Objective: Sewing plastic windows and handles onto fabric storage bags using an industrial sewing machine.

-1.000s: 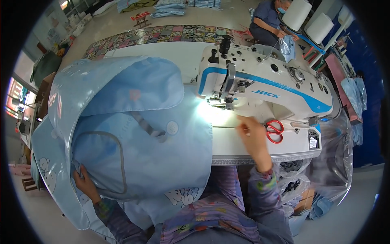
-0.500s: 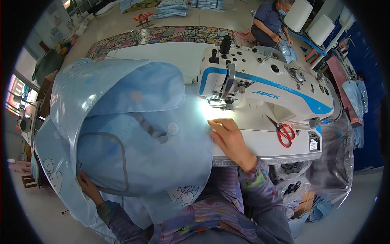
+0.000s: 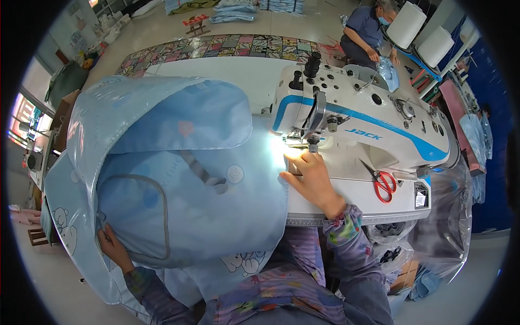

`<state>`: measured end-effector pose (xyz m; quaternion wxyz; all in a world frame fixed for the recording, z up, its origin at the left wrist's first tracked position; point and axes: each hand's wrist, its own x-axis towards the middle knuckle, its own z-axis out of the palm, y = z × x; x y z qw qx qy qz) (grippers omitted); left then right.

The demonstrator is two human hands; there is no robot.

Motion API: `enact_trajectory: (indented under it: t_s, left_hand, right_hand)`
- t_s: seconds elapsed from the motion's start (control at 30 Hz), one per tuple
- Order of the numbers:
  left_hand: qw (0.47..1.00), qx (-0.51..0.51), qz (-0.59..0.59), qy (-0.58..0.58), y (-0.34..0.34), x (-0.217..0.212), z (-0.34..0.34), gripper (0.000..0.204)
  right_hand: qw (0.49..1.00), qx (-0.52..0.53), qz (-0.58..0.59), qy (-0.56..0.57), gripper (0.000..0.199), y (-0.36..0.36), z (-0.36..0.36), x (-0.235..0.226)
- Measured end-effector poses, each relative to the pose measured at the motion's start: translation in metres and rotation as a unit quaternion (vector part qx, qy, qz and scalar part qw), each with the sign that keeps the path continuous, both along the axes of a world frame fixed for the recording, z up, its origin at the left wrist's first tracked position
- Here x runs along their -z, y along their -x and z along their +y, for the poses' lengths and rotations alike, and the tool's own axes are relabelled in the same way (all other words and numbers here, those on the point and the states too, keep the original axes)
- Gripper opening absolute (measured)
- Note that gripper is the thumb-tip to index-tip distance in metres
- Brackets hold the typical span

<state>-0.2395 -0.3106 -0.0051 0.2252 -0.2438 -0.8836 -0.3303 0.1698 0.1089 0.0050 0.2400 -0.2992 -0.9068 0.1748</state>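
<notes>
A large light blue printed cloth (image 3: 216, 238) with a shiny, plastic-like side spreads over the left of the sewing table. Its far part is folded over, and a grey strap (image 3: 201, 170) lies on top. My left hand (image 3: 115, 250) has its fingers closed round the cloth's left edge. At the right edge of the cloth lies my right hand (image 3: 314, 181), thumb and forefinger apart, the thumb touching the cloth. The forefinger reaches close to the presser foot of the white and blue sewing machine (image 3: 357, 116), where a bright lamp washes out detail.
Red-handled scissors (image 3: 385, 187) lie on the table (image 3: 346, 187) right of my right hand. White thread cones (image 3: 405, 26) stand at the far right. Beyond the machine a person (image 3: 364, 33) handles blue material. Plastic bags (image 3: 390, 252) hang or lie below the table's right edge.
My right hand has moved slightly away from me, its forefinger now closer to the presser foot. My left hand has shifted slightly left, still at the cloth's edge. The view has shifted a little.
</notes>
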Motion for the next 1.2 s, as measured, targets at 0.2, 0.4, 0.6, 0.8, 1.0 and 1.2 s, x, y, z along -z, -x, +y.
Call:
enact_trajectory:
  t_s: [0.2, 0.4, 0.6, 0.8, 1.0, 1.2]
  left_hand:
    - [1.000, 0.012, 0.021, -0.004, 0.001, -0.008, 0.006, 0.036]
    - [0.999, 0.020, 0.026, -0.016, 0.011, -0.014, 0.020, 0.033]
    - [0.994, 0.047, 0.099, -0.019, 0.021, -0.029, 0.046, 0.034]
    - [0.999, 0.042, 0.033, -0.010, 0.021, -0.042, 0.068, 0.036]
    - [0.998, 0.049, 0.026, -0.022, 0.032, -0.047, 0.092, 0.038]
    - [0.996, 0.050, 0.075, 0.016, 0.050, -0.052, 0.114, 0.038]
  right_hand:
    - [1.000, -0.014, 0.002, -0.016, 0.045, 0.002, 0.005, 0.000]
    - [1.000, -0.017, -0.003, -0.002, 0.047, 0.002, 0.005, -0.002]
    - [0.999, -0.033, 0.007, -0.013, 0.049, 0.000, 0.006, 0.001]
    - [1.000, -0.029, -0.001, 0.001, 0.051, 0.000, 0.006, 0.002]
    - [1.000, -0.022, -0.003, 0.021, 0.053, 0.000, 0.005, -0.004]
    - [0.999, -0.032, -0.002, 0.020, 0.053, 0.000, 0.003, -0.005]
